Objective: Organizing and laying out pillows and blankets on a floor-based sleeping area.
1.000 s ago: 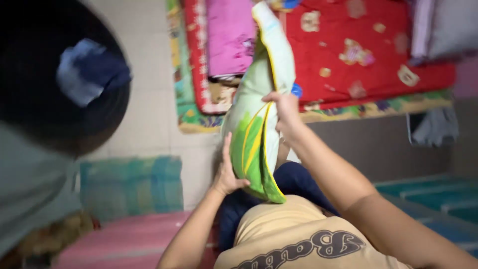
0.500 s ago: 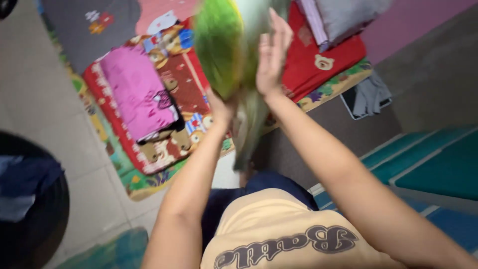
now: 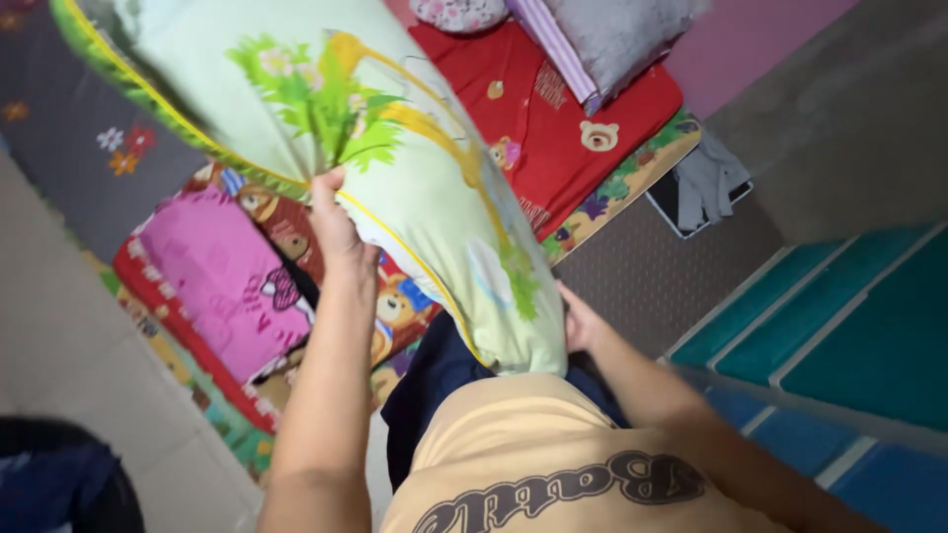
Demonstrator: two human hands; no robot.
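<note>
A pale green pillow (image 3: 395,168) with yellow piping and a printed leafy plant is held up in front of the person, slanting from upper left down to their yellow shirt (image 3: 533,454). The left hand (image 3: 334,222) grips its piped edge from below, while the right hand (image 3: 578,321) presses against its lower right end, mostly hidden behind it. Beneath lie a red bear-print quilt (image 3: 553,118), a folded pink blanket (image 3: 222,281) and a grey cushion (image 3: 612,35).

The pillow (image 3: 395,168) has swung flat, printed face up; the right hand (image 3: 583,321) dropped beneath it.
</note>
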